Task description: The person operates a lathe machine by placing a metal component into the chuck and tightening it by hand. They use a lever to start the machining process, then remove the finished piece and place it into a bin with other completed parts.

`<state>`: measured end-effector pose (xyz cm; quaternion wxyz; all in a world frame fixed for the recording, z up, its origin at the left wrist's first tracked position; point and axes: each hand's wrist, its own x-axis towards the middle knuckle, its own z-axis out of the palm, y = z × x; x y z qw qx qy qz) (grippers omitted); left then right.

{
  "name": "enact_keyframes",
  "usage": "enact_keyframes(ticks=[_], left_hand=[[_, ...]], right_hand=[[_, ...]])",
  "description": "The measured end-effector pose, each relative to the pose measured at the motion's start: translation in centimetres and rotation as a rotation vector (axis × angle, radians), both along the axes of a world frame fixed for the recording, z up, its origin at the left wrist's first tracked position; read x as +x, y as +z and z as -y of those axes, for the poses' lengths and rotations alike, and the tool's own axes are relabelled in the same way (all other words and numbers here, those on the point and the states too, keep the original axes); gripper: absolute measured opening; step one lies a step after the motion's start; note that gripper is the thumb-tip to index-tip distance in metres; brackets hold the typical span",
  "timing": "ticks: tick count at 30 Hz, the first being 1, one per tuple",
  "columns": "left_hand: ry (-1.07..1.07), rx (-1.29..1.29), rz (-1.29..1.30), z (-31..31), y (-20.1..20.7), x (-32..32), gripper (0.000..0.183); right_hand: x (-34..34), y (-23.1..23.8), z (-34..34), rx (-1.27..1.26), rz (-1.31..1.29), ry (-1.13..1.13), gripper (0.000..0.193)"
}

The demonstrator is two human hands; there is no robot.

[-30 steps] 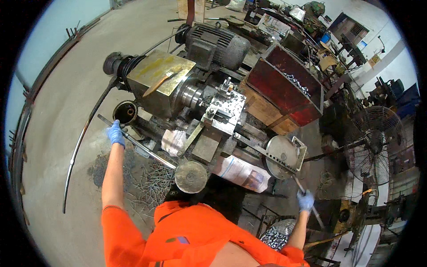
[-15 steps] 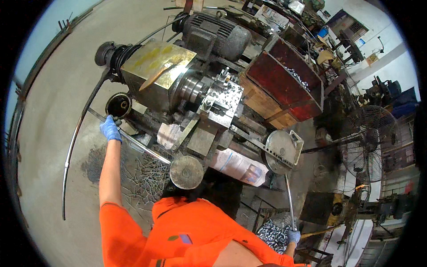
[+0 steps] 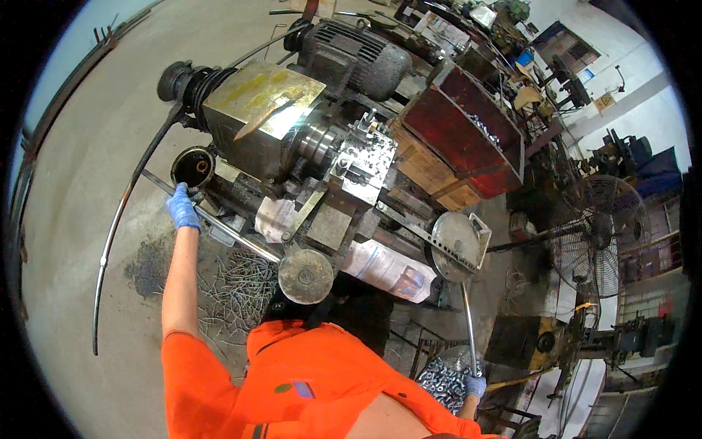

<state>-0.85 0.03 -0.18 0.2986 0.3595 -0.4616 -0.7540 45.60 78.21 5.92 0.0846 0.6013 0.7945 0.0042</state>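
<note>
Glare whitens the lathe's headstock cover point(image 3: 270, 84); left of it, well-lit floor point(image 3: 95, 161) meets a wall point(image 3: 82, 50) bowed by fisheye distortion.

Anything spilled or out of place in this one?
Yes: thin metal strands lie strewn over the floor near a dark patch, like spilled waste. A wooden-handled tool lies loose on the housing, its tip jutting past the edge.

grey floor point(image 3: 88, 183) lies between a bluish wall point(image 3: 80, 47) and a white wall point(image 3: 614, 45).
</note>
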Motion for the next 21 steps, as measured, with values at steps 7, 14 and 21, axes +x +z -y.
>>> enact_keyframes(ticks=[7,14,21], left_hand=[[0.010,-0.002,0.050,0.1,-0.5,-0.3,0.018],[-0.020,0.013,0.004,-0.5,0.6,0.0,0.017],[-0.007,0.001,0.021,0.1,0.2,0.0,0.018]], right_hand=[[0.5,-0.6,-0.3,0.034,-0.037,0.008,0.046],[-0.4,0.9,1.6,0.017,-0.048,-0.007,0.045],[-0.1,0.5,1.2,0.041,-0.008,-0.039,0.045]])
